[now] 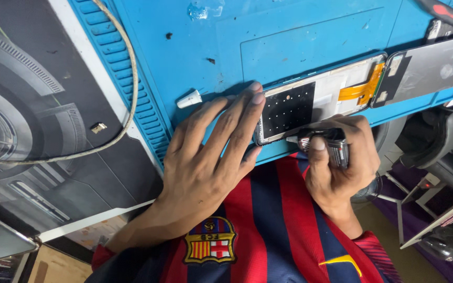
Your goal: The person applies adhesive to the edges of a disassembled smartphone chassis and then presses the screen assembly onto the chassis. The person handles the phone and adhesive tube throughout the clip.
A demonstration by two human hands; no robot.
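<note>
Head view shows our left hand [205,157] spread flat, steadying the opened phone [315,105], our right hand [339,162] gripping a glue tube [331,145] at its edge, screen [431,65] not yet closed.

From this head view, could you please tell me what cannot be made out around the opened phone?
- Nozzle tip of the black tube: hidden by the right hand.
- Opened phone, near edge: covered by both hands.
- Red-handled tool: cut off by the top edge.
- Left hand palm: faces down.
</note>
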